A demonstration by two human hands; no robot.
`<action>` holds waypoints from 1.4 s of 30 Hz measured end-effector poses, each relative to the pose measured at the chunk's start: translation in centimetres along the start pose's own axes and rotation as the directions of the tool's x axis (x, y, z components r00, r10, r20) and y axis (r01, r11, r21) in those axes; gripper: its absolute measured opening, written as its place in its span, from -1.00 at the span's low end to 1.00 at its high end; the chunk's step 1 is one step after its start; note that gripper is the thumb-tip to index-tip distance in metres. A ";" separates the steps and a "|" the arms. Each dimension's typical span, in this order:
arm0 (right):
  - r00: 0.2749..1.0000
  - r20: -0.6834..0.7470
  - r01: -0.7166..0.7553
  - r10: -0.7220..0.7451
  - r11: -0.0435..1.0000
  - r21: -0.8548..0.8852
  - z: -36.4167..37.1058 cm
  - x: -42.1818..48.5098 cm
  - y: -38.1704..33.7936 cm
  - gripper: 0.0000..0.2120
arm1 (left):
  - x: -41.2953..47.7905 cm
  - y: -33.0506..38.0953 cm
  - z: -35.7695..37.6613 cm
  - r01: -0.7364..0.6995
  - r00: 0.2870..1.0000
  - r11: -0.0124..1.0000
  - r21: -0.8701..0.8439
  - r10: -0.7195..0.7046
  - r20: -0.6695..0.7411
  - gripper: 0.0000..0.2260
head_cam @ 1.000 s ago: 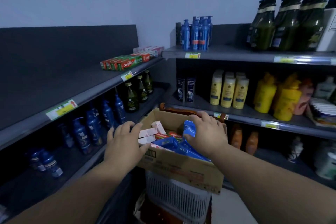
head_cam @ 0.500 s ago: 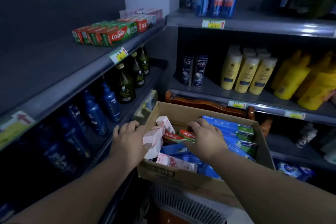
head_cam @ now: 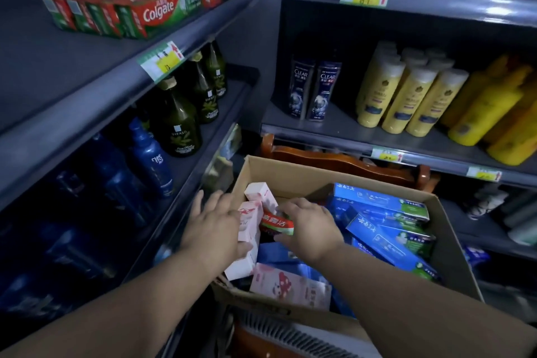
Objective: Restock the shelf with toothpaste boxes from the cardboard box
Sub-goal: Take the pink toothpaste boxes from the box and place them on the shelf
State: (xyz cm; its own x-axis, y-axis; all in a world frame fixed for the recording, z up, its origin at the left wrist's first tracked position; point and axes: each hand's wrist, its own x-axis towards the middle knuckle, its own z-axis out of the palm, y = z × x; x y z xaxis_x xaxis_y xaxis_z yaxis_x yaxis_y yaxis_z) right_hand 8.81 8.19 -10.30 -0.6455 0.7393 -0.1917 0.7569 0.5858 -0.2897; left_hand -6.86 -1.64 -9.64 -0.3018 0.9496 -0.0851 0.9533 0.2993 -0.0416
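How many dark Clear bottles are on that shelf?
2. The left Clear bottle and right Clear bottle stand side by side, left of the pale yellow bottles. More may hide behind.

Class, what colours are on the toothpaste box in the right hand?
The toothpaste box is red and green, clearest in head view.

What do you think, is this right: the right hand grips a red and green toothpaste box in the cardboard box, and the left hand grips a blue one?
Not quite. The head view shows the left hand gripping a pink and white box, not a blue one. The right hand does grip the red and green box in the cardboard box.
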 end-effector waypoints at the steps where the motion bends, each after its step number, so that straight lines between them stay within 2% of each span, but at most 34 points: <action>1: 1.000 0.012 0.011 -0.011 1.000 0.007 0.3 0.4 -0.4 -0.44 | 0.1 -0.1 0.2 0.004 1.000 1.000 0.000 -0.004 -0.015 -0.38; 8: 0.983 0.091 0.168 -0.162 0.984 -0.062 1.6 3.7 -1.9 -0.46 | 0.3 -1.2 1.0 -0.007 0.988 1.000 -0.021 0.003 -0.154 -0.54; 12: 0.972 0.045 0.236 -0.233 0.966 -0.108 2.1 5.1 -1.4 -0.45 | 0.9 -1.8 1.7 -0.006 0.983 0.999 -0.039 -0.001 -0.182 -0.60; 14: 0.938 0.042 0.346 -0.344 0.929 -0.130 2.6 5.6 -1.3 -0.50 | 1.0 -1.7 2.0 0.006 0.981 0.997 -0.071 -0.019 -0.192 -0.63; 16: 0.868 -0.015 0.483 -0.496 0.851 -0.205 3.2 6.0 -1.2 -0.58 | 0.9 -1.5 2.0 0.018 0.971 0.994 -0.105 -0.042 -0.234 -0.68; 19: 0.813 -0.107 0.530 -0.572 0.804 -0.269 3.6 6.4 -0.6 -0.70 | 0.6 -1.7 2.0 0.020 0.974 0.988 -0.152 -0.053 -0.219 -0.70; 22: 0.833 -0.160 0.512 -0.529 0.848 -0.137 3.4 6.0 -0.4 -0.67 | 0.5 -1.8 1.9 -0.007 0.984 0.981 -0.192 -0.028 -0.177 -0.54; 26: 0.852 -0.234 0.505 -0.469 0.854 0.126 2.2 5.1 -0.5 -0.66 | 0.6 -1.2 1.2 -0.081 0.972 0.946 -0.313 0.006 -0.236 -0.55; 30: 0.940 -0.142 0.337 -0.311 0.911 0.237 0.6 3.8 -1.1 -0.60 | 0.1 -0.5 -0.7 -0.072 0.963 0.867 -0.494 -0.069 -0.261 -0.65; 33: 0.959 -0.013 0.283 -0.283 0.955 0.090 0.9 2.9 -0.7 -0.64 | -0.4 -0.6 -0.9 -0.052 0.963 0.852 -0.521 -0.096 -0.253 -0.64; 34: 0.952 0.047 0.301 -0.302 0.953 0.032 1.1 2.6 -0.6 -0.66 | -0.6 -0.7 -0.9 -0.046 0.960 0.842 -0.537 -0.112 -0.258 -0.64; 36: 0.917 0.117 0.382 -0.382 0.924 0.019 1.5 2.1 -0.6 -0.63 | -0.9 -0.9 -0.9 -0.048 0.947 0.821 -0.569 -0.144 -0.287 -0.64; 39: 0.867 0.163 0.466 -0.472 0.882 0.075 2.1 1.9 -1.3 -0.58 | -1.2 -1.3 -0.9 -0.061 0.931 0.794 -0.604 -0.173 -0.322 -0.65; 42: 0.834 0.182 0.522 -0.520 0.852 0.045 2.0 1.9 -2.2 -0.55 | -1.5 -1.8 -0.7 -0.100 0.917 0.786 -0.610 -0.166 -0.363 -0.65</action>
State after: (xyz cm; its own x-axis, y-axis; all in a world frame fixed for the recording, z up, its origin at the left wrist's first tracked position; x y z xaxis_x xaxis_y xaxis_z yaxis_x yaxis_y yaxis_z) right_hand 5.71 7.66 -11.87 -0.9510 0.2515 -0.1801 0.3036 0.8698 -0.3888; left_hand -8.11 -3.52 -8.76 -0.4295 0.8552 0.2902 0.7878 0.1977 0.5833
